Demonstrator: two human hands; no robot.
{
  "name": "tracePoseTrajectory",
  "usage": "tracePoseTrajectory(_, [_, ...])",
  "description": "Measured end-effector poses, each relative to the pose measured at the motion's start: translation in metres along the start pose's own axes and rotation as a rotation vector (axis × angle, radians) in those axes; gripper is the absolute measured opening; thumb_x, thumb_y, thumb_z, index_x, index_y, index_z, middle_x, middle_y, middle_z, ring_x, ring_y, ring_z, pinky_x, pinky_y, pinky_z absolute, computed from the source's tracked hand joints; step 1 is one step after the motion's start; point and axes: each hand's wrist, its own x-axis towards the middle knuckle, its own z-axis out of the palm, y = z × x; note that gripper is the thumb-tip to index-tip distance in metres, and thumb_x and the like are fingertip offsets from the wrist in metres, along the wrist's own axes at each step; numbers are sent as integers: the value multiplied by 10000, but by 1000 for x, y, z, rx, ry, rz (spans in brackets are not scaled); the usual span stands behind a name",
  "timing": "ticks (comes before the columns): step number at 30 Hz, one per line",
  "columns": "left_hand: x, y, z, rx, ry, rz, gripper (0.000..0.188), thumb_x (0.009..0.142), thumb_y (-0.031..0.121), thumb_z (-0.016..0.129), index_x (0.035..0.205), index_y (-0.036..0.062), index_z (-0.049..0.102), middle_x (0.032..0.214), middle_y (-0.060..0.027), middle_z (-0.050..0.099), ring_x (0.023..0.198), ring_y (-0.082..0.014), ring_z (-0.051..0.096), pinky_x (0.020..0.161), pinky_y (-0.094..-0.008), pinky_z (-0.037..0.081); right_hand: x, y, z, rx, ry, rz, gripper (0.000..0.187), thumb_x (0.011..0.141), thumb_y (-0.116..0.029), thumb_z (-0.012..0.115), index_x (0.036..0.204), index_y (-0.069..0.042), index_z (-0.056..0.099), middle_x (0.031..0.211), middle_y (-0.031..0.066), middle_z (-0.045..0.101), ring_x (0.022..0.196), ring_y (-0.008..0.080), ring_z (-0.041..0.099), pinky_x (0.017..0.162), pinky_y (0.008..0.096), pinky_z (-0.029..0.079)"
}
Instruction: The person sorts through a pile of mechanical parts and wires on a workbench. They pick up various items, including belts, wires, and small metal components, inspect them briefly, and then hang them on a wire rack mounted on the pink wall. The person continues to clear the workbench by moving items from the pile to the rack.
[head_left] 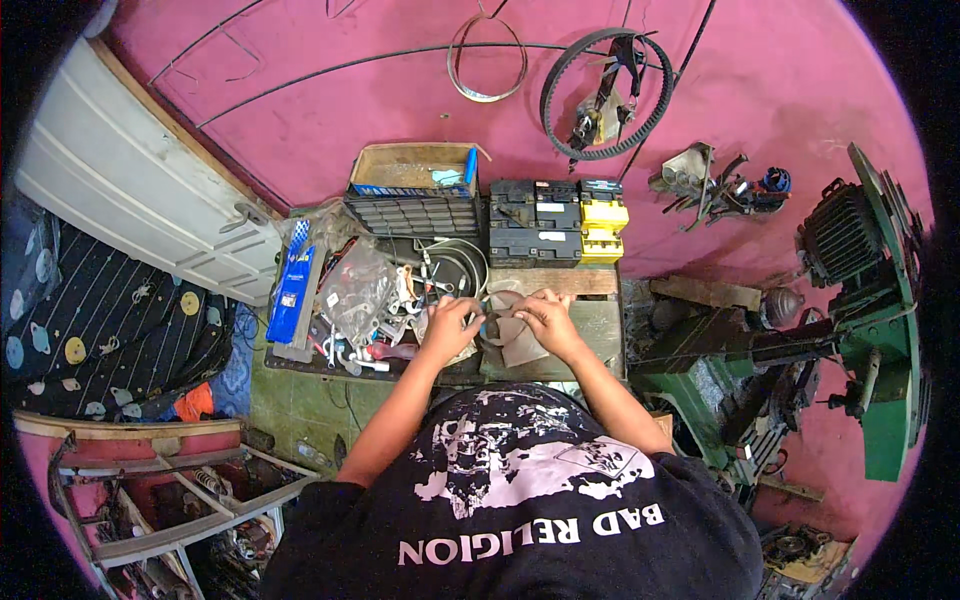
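My left hand [452, 326] is over the near middle of the workbench, fingers curled in and thumb toward the right. What it grips, if anything, is too small to make out. Close to its right, my right hand [546, 322] is closed, thumb and fingers pinching the edge of a thin grey-brown sheet [523, 343]. Folded or overlapping pieces of this material lie beneath both hands. A small bluish spot shows between the hands. Left of my left hand are loose metal parts, a red-handled tool [391, 351] and a clear plastic bag [356, 294].
Black and yellow batteries [603, 215] stand at the bench's back, beside an open cardboard box [415, 168] on a dark crate. A blue package [291, 297] lies at the left end. A green drill machine [872, 330] rises at right; a white door [150, 170] is at left.
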Motion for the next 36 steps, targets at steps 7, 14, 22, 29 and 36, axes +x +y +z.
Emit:
tracePoseTrajectory(7, [-13,1,-4,14,60,-71,235,779,173,746,1007,132,705,972,-21,735,994,-270,615,924,-440,393,-8,23,-14,133,-12,191,154,893,-256,738,1020,-171,753,1030,12,737,1055,233,600,991,499,295])
tracePoseTrajectory(14, [-13,29,2,74,185,78,136,816,229,760,913,134,772,861,-22,731,918,-214,629,875,-415,384,2,-21,-16,-96,-302,59,641,764,-563,788,1224,-128,685,1226,66,695,1172,292,579,1046,589,269])
tracePoseTrajectory(22, [-3,32,-30,341,357,202,217,813,183,744,1025,180,789,846,16,729,893,-174,634,872,-414,367,21,-31,-21,-359,65,29,224,854,-236,723,1070,-237,784,854,-11,734,853,192,629,822,441,350])
tracePoseTrajectory(29, [13,20,-51,235,314,19,219,879,272,727,1075,203,798,947,-18,759,960,-211,634,904,-425,372,40,-11,-47,-366,375,237,198,900,-223,702,1079,-225,787,795,31,729,828,236,622,844,467,370])
tracePoseTrajectory(36, [140,80,-143,436,637,100,225,865,187,746,1054,70,781,898,-139,742,865,-312,664,809,-447,507,141,-76,-134,-466,666,-19,301,890,-209,701,1187,-230,744,976,57,636,976,270,577,829,467,372])
